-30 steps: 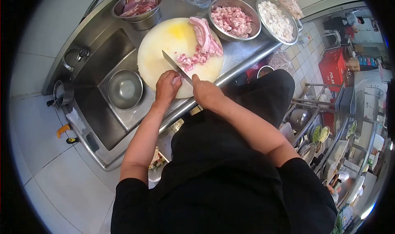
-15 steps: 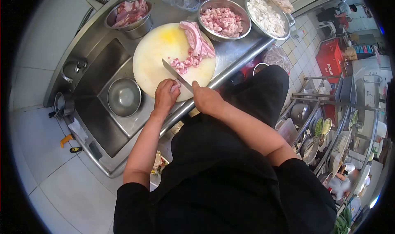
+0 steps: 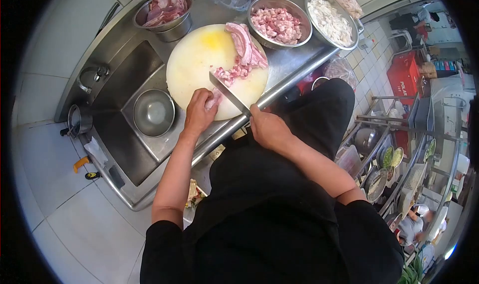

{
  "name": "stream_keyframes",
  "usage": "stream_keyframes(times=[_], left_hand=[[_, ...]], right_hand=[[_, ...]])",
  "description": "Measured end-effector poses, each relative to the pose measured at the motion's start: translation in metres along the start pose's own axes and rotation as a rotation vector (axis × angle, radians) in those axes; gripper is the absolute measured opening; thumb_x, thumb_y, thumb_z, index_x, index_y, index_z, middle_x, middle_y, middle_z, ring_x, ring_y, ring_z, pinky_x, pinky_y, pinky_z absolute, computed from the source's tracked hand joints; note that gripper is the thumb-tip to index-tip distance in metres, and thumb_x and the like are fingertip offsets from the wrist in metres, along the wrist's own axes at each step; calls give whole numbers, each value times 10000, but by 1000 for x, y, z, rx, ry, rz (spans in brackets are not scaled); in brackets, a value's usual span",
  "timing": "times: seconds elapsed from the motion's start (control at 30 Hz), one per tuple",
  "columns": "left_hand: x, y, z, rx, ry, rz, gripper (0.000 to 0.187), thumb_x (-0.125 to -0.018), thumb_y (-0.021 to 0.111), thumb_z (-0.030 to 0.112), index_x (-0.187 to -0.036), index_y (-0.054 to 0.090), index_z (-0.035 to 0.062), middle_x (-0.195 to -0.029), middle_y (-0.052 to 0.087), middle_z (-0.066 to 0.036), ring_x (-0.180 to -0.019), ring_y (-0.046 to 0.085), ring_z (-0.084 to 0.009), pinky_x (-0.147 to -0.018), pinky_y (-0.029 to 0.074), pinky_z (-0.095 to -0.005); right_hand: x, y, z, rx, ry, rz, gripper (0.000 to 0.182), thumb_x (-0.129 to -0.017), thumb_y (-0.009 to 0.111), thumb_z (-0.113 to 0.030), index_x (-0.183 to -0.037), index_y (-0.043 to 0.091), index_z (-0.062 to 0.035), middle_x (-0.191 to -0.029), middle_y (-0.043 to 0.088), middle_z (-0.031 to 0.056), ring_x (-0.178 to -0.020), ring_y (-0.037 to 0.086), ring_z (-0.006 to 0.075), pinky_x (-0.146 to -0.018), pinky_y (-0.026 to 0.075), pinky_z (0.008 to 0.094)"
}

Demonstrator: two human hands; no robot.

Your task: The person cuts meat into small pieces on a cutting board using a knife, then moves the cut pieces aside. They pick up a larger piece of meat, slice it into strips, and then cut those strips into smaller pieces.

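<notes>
My right hand [image 3: 269,128] grips the handle of a kitchen knife [image 3: 230,94], its blade slanting up and left over the round cutting board [image 3: 192,59]. Near the board's lower edge, the fingers of my left hand [image 3: 200,109] are closed on a strip of pale pink meat [image 3: 214,98], just left of the blade. Beyond the knife tip lies a small heap of diced meat [image 3: 233,74]. A larger slab of raw meat [image 3: 244,44] rests behind it at the board's upper right.
Behind the board stand a bowl of diced meat [image 3: 280,23], a bowl of white pieces [image 3: 332,24] and a bowl of meat slabs [image 3: 162,12]. Left is a sink [image 3: 119,149] with a metal bowl [image 3: 153,113]. Shelves stand right, with a person [image 3: 411,226] beyond.
The view has shifted slightly. My right hand and the knife have moved a little right, away from my left hand, showing more of the meat strip.
</notes>
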State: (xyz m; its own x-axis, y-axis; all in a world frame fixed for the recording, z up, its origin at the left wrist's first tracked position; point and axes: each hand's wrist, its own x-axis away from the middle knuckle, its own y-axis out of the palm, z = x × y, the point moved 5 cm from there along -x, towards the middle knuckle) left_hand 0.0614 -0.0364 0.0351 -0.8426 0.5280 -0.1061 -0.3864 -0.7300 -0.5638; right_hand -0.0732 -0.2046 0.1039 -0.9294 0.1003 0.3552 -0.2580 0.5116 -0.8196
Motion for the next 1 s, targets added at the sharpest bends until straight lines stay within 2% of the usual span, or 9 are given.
stream_keyframes(times=[0.27,0.47,0.67,0.73,0.93,0.97,1.0], left_hand=[[-6,13,-11,-72,-90,-75,195,-817,712,81,-1002,695,19,-1057,692,-147,-1022,662,-348,-902,533,-415],[-5,13,-11,-62,-113,-15,196,-804,722,90,-988,701,23,-1031,699,-145,-1007,664,-343,-900,532,-419],[-3,20,-11,-137,18,81,187,-808,743,118,-970,701,36,-1003,697,-133,-974,666,-340,-875,542,-421],[-2,19,-7,-118,24,37,156,-815,732,107,-950,695,38,-1003,700,-134,-965,668,-342,-856,549,-418],[-7,19,-26,-54,10,56,158,-843,722,121,-968,701,26,-1047,706,-133,-994,667,-345,-884,535,-416],[-10,20,-25,-56,22,70,158,-843,722,121,-968,701,26,-1047,706,-133,-994,667,-345,-884,535,-416],[-9,21,-24,-90,47,98,151,-852,721,128,-963,694,28,-1035,704,-132,-990,663,-345,-878,533,-418]], right_hand=[[-21,2,-18,39,-23,-75,205,-937,486,-63,-1122,468,25,-859,691,285,-835,702,454,-751,544,563],[-39,16,-17,47,-57,-114,220,-939,488,-62,-1138,469,31,-860,696,276,-834,702,454,-758,547,558],[-4,6,-3,32,-47,-127,216,-934,476,-50,-1127,472,47,-825,691,276,-809,703,446,-740,549,545],[2,6,0,50,42,-200,222,-923,476,-37,-1127,472,51,-821,682,293,-807,701,445,-732,544,550],[-67,23,-17,-31,-65,-60,220,-926,474,-42,-1124,468,53,-835,678,315,-841,692,469,-747,536,564],[-69,25,-17,-32,-49,-137,214,-931,468,-45,-1122,466,52,-848,679,319,-850,687,481,-763,534,565],[-67,23,-18,-27,-57,-129,214,-931,468,-45,-1122,466,52,-848,679,319,-850,687,481,-763,534,565]])
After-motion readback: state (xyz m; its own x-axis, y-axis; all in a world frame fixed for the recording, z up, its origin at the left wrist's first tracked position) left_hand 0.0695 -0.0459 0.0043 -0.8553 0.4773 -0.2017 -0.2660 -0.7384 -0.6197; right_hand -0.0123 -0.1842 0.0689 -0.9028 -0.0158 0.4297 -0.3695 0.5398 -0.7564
